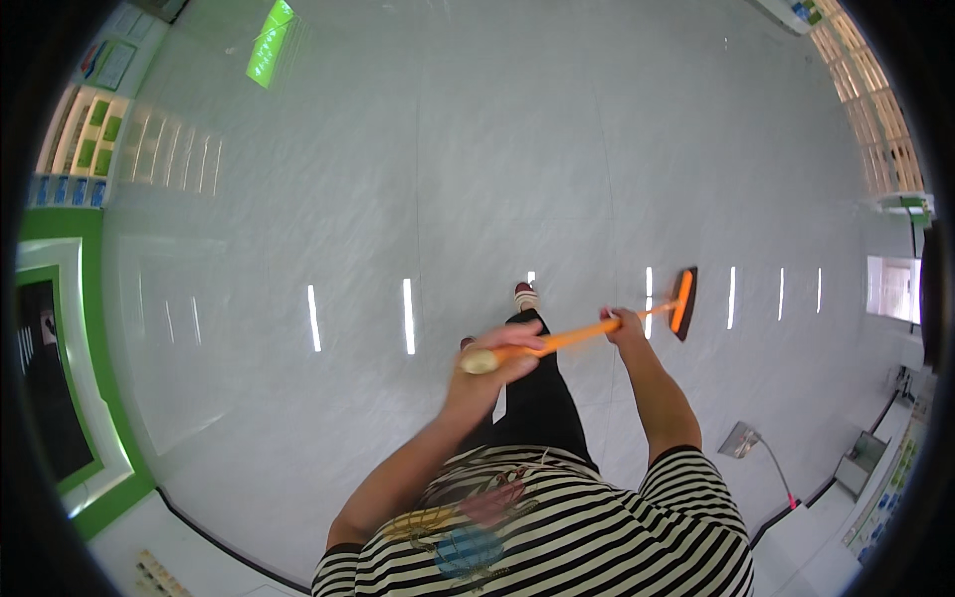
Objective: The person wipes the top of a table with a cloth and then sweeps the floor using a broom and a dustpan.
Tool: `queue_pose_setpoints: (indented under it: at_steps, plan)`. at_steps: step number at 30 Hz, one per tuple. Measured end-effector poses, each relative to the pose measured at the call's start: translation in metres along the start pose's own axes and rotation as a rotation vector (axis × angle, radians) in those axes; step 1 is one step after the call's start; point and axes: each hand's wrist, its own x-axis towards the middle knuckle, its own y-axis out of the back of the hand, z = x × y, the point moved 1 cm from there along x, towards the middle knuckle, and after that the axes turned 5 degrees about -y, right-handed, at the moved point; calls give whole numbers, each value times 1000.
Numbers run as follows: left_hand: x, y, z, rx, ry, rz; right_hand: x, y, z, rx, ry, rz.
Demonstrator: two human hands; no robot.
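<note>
An orange broom [579, 334] slants across in front of me, its pale handle end nearest my body. My left hand [494, 364] is closed around the upper handle just below that end, slightly blurred. Farther down the shaft, my right hand [625, 326] grips the broom with its fingers wrapped round. To the right of that hand, the orange broom head [682, 303] with dark bristles rests on the glossy pale floor [497, 159].
A long-handled dustpan [739, 440] stands on the floor at my lower right. Lit shelves [875, 119] line the far right, and stocked shelves [88, 139] the far left. A green-framed dark opening [95, 368] is at left. My foot [526, 296] is ahead.
</note>
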Motion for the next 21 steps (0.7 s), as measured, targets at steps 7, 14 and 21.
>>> queue_pose_setpoints:
  at_steps: [7,14,21]
  plan:
    - [-96,108,176,552,-450,664,-160,-215,195,-491,-364,-393]
    - [-155,33,233,1004,-914,972,-233,-287,390,-655,-820,-767]
    - [-246,45,284,997,-1176,14,-311,-268,366,-513,-994,-845]
